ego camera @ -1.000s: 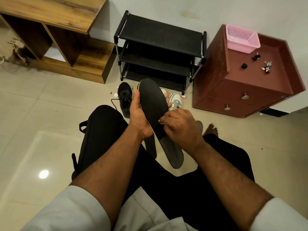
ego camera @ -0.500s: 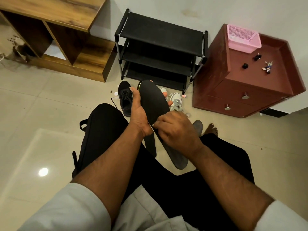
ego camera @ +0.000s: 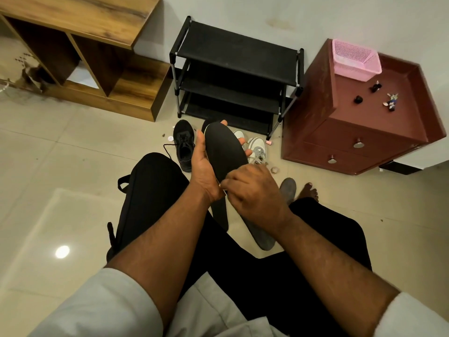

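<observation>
My left hand grips a long black shoe insole from its left edge, with fingertips showing past its far and right side. My right hand has curled fingers pinching at the insole's near left edge, close to my left palm. A second dark insole pokes out below my right wrist, and another dark strip hangs under my left hand. On the floor beyond stand a black sneaker with loose laces and a white sneaker.
A black three-tier shoe rack stands against the wall. To its right is a maroon drawer cabinet with a pink basket on top. A wooden shelf unit is at left. My bare foot rests on the tiled floor.
My right hand slid left along the insole toward my left palm and now pinches at its near edge. The lower insole shifted a little to the right.
</observation>
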{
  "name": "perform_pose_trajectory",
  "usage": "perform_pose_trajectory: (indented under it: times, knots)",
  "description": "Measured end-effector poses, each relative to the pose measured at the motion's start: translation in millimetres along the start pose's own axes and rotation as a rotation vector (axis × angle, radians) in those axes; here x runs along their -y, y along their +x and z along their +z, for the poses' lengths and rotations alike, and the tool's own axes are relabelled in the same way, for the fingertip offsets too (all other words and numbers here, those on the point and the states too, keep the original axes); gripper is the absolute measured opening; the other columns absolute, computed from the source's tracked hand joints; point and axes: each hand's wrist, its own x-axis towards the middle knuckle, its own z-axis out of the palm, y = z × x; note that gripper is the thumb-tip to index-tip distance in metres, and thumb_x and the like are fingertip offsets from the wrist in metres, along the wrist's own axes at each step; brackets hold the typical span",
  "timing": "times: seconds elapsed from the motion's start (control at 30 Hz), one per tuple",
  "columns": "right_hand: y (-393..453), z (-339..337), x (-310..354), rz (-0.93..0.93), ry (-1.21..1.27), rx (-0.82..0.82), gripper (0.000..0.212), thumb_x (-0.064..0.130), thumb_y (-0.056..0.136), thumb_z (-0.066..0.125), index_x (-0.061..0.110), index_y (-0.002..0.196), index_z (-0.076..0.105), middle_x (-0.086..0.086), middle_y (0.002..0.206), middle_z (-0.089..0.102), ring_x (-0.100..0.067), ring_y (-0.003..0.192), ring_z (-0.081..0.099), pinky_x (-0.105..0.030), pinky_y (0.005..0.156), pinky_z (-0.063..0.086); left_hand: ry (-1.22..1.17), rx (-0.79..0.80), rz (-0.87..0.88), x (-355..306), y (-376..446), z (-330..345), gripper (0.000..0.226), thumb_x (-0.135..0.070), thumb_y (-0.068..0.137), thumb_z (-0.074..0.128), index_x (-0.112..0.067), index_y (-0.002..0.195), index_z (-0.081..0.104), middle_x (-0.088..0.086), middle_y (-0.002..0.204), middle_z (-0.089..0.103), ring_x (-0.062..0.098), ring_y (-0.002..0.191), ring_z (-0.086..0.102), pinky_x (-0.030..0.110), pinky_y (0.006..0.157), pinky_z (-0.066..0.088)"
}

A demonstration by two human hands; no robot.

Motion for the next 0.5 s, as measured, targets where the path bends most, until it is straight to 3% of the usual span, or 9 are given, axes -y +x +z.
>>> perform_pose_trajectory:
  times: [0.27,0.37,0.5]
  knots:
    - [0.4,-9.2,-35.4,0.206,-0.137,-0.014,0.013,0.013,0.083,0.067,0.013,0.095,0.073,-0.005,0.091,0.07,-0.025,0.088,0.063,-0.037,0.077,0.043,-0.036,0.034,-0.036,2.8,-0.2,-0.3,0.077,-0.077,0.084,0.038,-0.028,0.142,0.05,0.016,0.133,0.06,0.039,0.123,0.055,0.051,0.1,0.047]
    - [5.5,-3.6,-17.9,0.131,-0.061,-0.035,0.017,0.016,0.086,0.059,0.013,0.095,0.073,-0.004,0.092,0.07,-0.021,0.089,0.062,-0.036,0.079,0.043,-0.028,0.045,-0.034,2.0,-1.1,-0.2,0.079,-0.076,0.085,0.04,-0.024,0.144,0.048,0.018,0.136,0.057,0.039,0.129,0.05,0.05,0.103,0.045]
    - [12.6,1.3,5.0,0.053,0.01,-0.076,0.023,0.02,0.086,0.052,0.013,0.093,0.073,-0.003,0.091,0.07,-0.02,0.089,0.061,-0.036,0.08,0.045,-0.016,0.063,0.008,-0.2,-4.6,-0.5,0.072,-0.071,0.088,0.04,-0.025,0.142,0.05,0.018,0.14,0.054,0.039,0.12,0.056,0.047,0.105,0.045]
